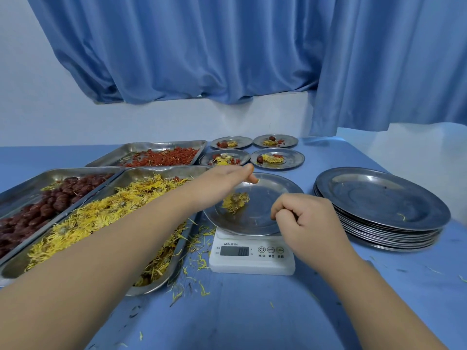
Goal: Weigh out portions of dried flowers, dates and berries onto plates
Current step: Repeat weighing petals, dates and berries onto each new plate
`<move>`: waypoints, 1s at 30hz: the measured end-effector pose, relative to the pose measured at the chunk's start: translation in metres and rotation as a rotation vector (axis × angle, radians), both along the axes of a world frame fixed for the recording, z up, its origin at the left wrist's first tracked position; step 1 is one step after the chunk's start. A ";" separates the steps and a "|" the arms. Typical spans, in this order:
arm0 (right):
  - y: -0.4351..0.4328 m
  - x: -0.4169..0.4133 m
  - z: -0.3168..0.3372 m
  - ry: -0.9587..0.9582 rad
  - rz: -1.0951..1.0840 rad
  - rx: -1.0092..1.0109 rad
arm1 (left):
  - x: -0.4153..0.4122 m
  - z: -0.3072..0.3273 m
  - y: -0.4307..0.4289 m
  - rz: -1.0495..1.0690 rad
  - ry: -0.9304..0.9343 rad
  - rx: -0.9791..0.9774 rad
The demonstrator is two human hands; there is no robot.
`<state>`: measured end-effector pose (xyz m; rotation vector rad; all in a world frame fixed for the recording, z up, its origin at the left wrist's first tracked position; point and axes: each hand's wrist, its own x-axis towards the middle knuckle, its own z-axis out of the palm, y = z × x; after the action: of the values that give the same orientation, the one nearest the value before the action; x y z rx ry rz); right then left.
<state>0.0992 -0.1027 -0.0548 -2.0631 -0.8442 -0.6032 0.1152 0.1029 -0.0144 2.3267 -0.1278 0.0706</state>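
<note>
A steel plate [267,198] sits on a white kitchen scale [252,258] at the middle of the table. One yellow dried flower [236,202] lies on the plate's left part. My left hand [227,181] reaches across from the left, and its thumb and forefinger pinch the plate's far rim. My right hand [305,218] hovers over the plate's near right side with fingers curled, thumb and forefinger pinching a tiny yellow petal bit. To the left lie trays of dried flowers [101,215], dates [38,205] and red berries [164,156].
Several filled small plates [278,159] stand at the back behind the scale. A stack of empty steel plates [379,205] rests on the right. Loose petals [199,248] litter the blue table between the flower tray and the scale. A blue curtain hangs behind.
</note>
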 end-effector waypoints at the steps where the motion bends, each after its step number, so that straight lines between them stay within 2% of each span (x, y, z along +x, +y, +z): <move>1: 0.000 -0.001 0.000 0.004 0.002 0.000 | -0.002 0.000 0.001 0.003 -0.005 -0.038; 7: 0.010 -0.012 -0.003 -0.009 0.038 -0.064 | -0.015 0.002 0.014 0.037 -0.118 -0.225; 9: 0.016 -0.018 -0.004 -0.029 0.046 -0.066 | -0.021 0.003 0.022 0.045 -0.150 -0.229; 15: 0.052 -0.033 0.002 -0.104 0.089 -0.046 | -0.046 0.006 0.069 0.127 -0.179 -0.090; 21: 0.114 -0.035 0.010 -0.144 0.111 -0.166 | -0.069 0.023 0.164 0.379 -0.226 -0.042; 26: 0.128 -0.033 -0.007 -0.192 0.107 -0.317 | -0.084 0.021 0.258 0.613 -0.216 0.047; 30: 0.130 -0.032 -0.015 -0.193 0.116 -0.289 | -0.087 -0.002 0.312 0.740 -0.157 0.202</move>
<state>0.0676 0.0273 -0.0702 -2.2170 -1.2158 -0.6548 0.0285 0.4146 -0.0159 2.4445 0.6812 0.6312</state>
